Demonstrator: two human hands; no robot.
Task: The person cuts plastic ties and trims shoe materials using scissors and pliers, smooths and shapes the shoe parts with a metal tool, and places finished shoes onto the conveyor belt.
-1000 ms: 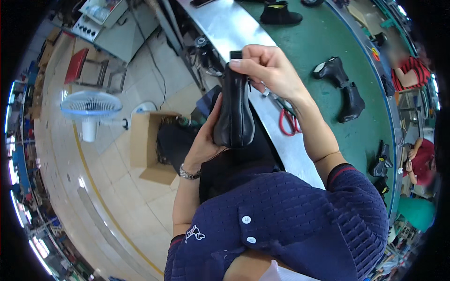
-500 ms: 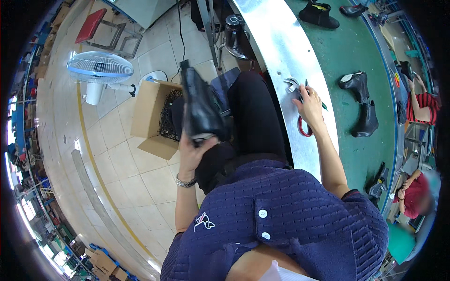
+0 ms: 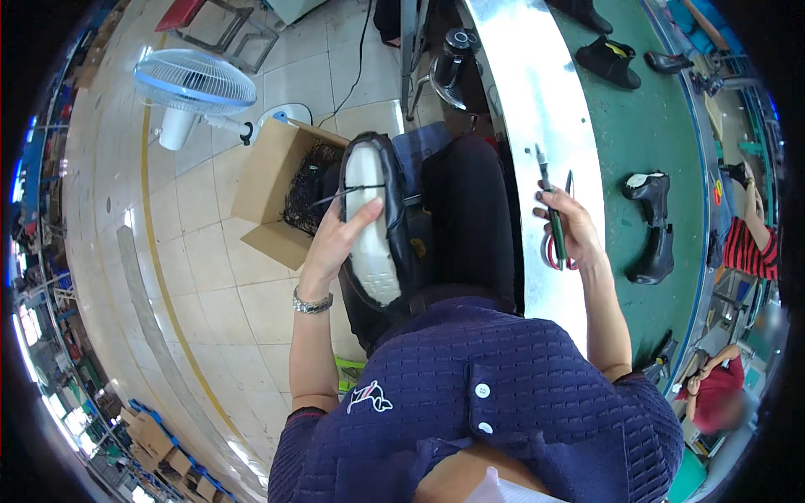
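Upturned boot (image 3: 375, 226) in left hand (image 3: 335, 243)

Floor at lower left of the frame lies open beside my left hand (image 3: 331, 243); cardboard box (image 3: 272, 197) and fan (image 3: 194, 84) crowd upper left. My right hand (image 3: 563, 230) meets the counter (image 3: 537, 101) edge, boots (image 3: 650, 226) beyond.
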